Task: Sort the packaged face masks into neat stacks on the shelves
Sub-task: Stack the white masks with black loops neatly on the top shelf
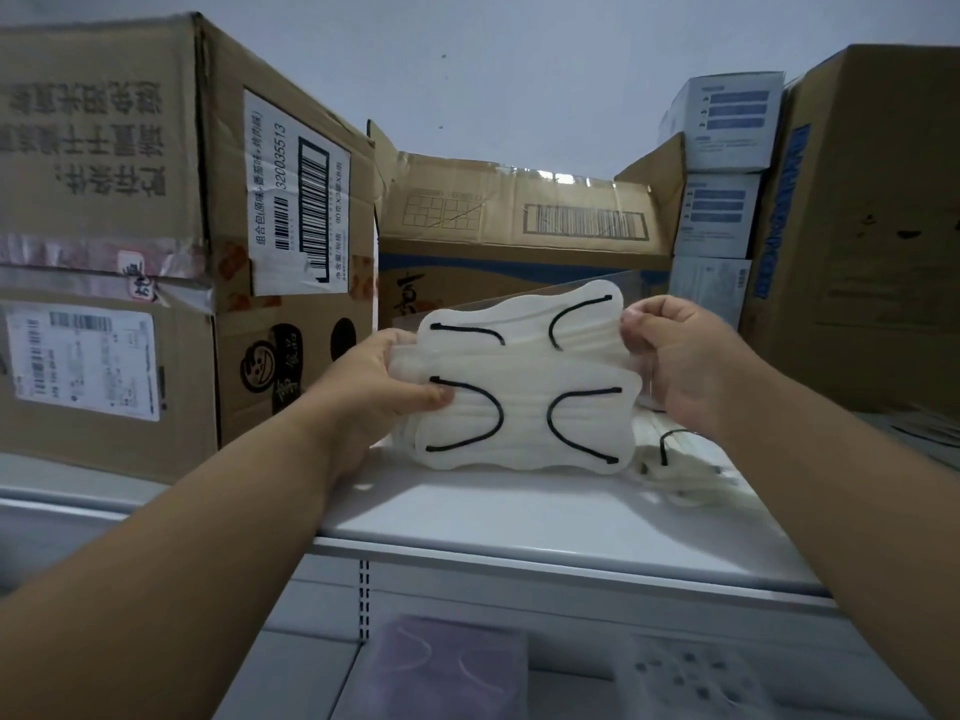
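Observation:
Cream face masks with black ear loops, sealed in clear packets, stand on edge as a stack (524, 407) on the white top shelf (519, 517). My left hand (384, 387) grips the stack's left end, thumb on the front packet. My right hand (680, 356) pinches the right end of a packaged mask (524, 319) that sticks up behind the front one. More packets of the same masks (680, 459) lie loose on the shelf to the right, under my right wrist.
Large cardboard boxes (156, 241) stand at the left, back (519, 226) and right (872, 226) of the shelf. White and blue mask cartons (722, 168) are stacked at the back right. A lower shelf holds purple masks (441, 672) and patterned masks (691, 678).

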`<state>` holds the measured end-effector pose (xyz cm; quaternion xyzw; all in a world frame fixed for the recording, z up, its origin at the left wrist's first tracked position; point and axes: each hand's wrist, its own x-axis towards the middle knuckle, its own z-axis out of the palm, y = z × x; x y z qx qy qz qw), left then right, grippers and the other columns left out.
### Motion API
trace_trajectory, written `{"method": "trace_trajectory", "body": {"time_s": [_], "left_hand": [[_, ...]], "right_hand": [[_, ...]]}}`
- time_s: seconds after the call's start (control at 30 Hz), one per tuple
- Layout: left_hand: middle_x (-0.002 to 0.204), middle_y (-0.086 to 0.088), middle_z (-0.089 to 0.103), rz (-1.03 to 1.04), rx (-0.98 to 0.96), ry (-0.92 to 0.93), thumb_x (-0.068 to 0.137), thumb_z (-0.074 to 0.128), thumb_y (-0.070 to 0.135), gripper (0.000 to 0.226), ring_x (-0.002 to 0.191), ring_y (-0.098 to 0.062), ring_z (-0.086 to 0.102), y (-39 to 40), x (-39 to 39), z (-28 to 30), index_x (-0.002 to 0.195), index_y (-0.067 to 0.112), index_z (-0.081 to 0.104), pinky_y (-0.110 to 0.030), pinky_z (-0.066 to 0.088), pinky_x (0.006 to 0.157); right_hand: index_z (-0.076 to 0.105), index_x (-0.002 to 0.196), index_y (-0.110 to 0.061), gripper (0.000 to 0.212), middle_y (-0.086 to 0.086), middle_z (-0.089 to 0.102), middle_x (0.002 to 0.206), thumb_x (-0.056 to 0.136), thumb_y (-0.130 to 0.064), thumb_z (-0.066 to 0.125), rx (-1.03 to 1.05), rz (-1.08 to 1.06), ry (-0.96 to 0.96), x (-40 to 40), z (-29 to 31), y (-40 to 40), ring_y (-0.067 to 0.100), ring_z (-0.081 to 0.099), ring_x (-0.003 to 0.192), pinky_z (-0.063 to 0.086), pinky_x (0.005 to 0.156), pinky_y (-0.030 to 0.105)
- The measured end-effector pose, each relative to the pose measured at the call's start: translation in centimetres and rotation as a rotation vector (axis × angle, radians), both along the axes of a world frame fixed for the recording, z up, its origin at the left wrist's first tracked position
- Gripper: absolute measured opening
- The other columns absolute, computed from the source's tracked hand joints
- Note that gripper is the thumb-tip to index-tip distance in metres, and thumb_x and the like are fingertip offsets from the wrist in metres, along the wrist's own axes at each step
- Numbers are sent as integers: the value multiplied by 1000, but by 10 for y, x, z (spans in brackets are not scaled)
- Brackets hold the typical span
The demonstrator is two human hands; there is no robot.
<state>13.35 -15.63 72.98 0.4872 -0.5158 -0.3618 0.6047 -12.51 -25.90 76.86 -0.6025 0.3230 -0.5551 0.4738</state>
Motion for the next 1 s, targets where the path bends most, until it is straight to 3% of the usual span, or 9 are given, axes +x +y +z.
{"method": "trace_trajectory", "body": {"time_s": [0.13, 0.23, 0.33, 0.43, 0.5, 0.6, 0.77, 0.87, 1.0], "left_hand": [[109, -16, 68, 55, 41, -55, 75, 77, -8, 46, 97, -33, 70, 2, -5, 0, 112, 13, 60, -45, 61, 71], [106, -14, 69, 157, 21, -76, 78, 76, -6, 40, 97, -35, 69, 3, -6, 0, 109, 14, 62, -53, 61, 75], [101, -10, 69, 303, -13, -128, 81, 75, -1, 34, 92, -32, 69, 3, -7, 0, 108, 15, 62, -48, 62, 71], [95, -6, 67, 436, -74, -218, 82, 75, 2, 28, 88, -26, 67, 0, -6, 1, 101, 17, 61, -33, 56, 62], [93, -5, 67, 498, -101, -280, 81, 76, 6, 26, 85, -25, 66, -2, -7, 0, 97, 19, 60, -36, 58, 66], [91, -3, 66, 575, -120, -360, 82, 75, 12, 23, 83, -23, 65, -3, -7, -1, 95, 22, 59, -43, 60, 76], [86, 3, 63, 639, -138, -435, 83, 73, 16, 21, 79, -17, 61, -2, -6, -2, 93, 25, 57, -35, 56, 71], [86, 4, 65, 601, -143, -429, 82, 73, 17, 21, 79, -16, 63, -1, -10, -3, 92, 27, 58, -31, 54, 66], [84, 7, 67, 516, -154, -403, 78, 75, 21, 24, 81, -20, 66, 2, -15, -4, 92, 34, 60, -41, 59, 74]], "right_hand": [[58, 88, -25, 13, 9, 64, 89, 100, -26, 54, -235, -335, 223, 10, 1, -4, 24, 59, 76, 56, 64, 43], [53, 92, -23, 11, 2, 58, 82, 101, -24, 47, -459, -510, 320, 14, 3, -3, 16, 53, 71, 47, 59, 31], [50, 101, -17, 7, -8, 51, 79, 102, -18, 43, -598, -674, 257, 11, 11, 1, 5, 48, 69, 41, 59, 24], [51, 110, -16, 13, -9, 50, 81, 98, -11, 48, -670, -540, 276, 12, 13, 8, 3, 48, 66, 41, 57, 19], [55, 113, -16, 24, -8, 54, 84, 92, -6, 56, -735, -381, 406, 19, 7, 17, 3, 52, 69, 44, 59, 17], [69, 100, -13, 21, -2, 62, 90, 85, 0, 62, -1005, -363, 581, 28, 1, 26, 10, 57, 80, 50, 68, 22], [76, 87, -15, 24, -5, 69, 87, 82, -1, 58, -1320, -365, 845, 35, 17, 41, 20, 53, 85, 46, 75, 34], [71, 108, -29, 30, -13, 68, 100, 91, -12, 53, -1257, -271, 1200, 51, 15, 52, 18, 49, 99, 38, 89, 38], [60, 118, -35, 30, -8, 66, 102, 94, -19, 49, -1057, -86, 1293, 71, 2, 59, 19, 55, 98, 38, 93, 36]]}}
